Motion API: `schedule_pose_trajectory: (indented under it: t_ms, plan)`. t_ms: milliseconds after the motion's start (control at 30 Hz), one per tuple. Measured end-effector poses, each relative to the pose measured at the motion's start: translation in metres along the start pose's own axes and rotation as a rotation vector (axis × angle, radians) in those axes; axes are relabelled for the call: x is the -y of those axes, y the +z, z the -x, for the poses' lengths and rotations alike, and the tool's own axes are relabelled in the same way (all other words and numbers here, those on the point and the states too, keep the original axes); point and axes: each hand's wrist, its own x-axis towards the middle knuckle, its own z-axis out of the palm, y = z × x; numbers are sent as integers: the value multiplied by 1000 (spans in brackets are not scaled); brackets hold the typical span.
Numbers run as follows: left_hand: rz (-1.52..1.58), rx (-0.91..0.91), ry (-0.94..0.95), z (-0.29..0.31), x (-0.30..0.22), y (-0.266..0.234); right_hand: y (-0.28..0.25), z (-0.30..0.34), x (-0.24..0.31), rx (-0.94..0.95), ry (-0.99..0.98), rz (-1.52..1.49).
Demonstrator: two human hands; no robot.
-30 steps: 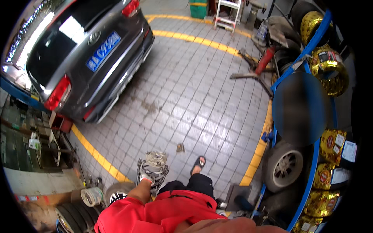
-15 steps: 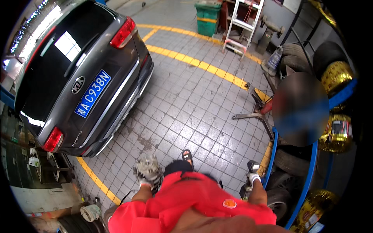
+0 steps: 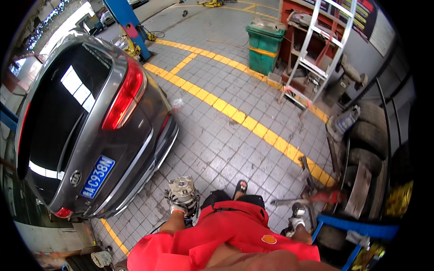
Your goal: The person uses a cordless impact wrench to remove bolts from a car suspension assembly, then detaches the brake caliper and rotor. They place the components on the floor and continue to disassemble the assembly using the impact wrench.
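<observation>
My left hand [image 3: 178, 210], in a whitish glove, is closed on a bulky grey cast-metal engine part [image 3: 182, 192] that hangs beside my left leg. Its round housing faces up; the fingers underneath are partly hidden. On the other side my right hand [image 3: 296, 223], also gloved, grips a cordless power tool [image 3: 298, 209] with a dark, rounded head. The tool's lower end is partly covered by hand and arm. A sandalled foot [image 3: 241, 187] shows ahead of my black shorts.
A grey car [image 3: 126, 149] stands at left, its rear toward me. Ahead are a blue lift post [image 3: 129, 27], a green bin [image 3: 263, 49] and a stepladder [image 3: 312, 63]. At right, a red floor-standing hoist [image 3: 323, 197] lies near a blue rack [image 3: 357, 224] and stacked tyres [image 3: 368, 135].
I have walked forward and my view has tilted up, so the lift post now shows. The bin and ladder look nearer. Both hands keep their hold.
</observation>
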Motion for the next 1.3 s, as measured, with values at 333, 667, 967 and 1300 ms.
schedule_pose_trajectory:
  t_ms: [333,667,967,1300]
  plan:
    - [174,373,-197,-317,-124,-283,-171,-231,596,90,-308,7]
    - [290,410,-327,-644,-96,-529,-168,-409,897,239,141,-139]
    - [239,304,-473,-966,-40,-707,-152,-610,1326,295,47,-75]
    - [490,595,-297,-1318,53,-928,-95,-761,1933,281,-477,-159]
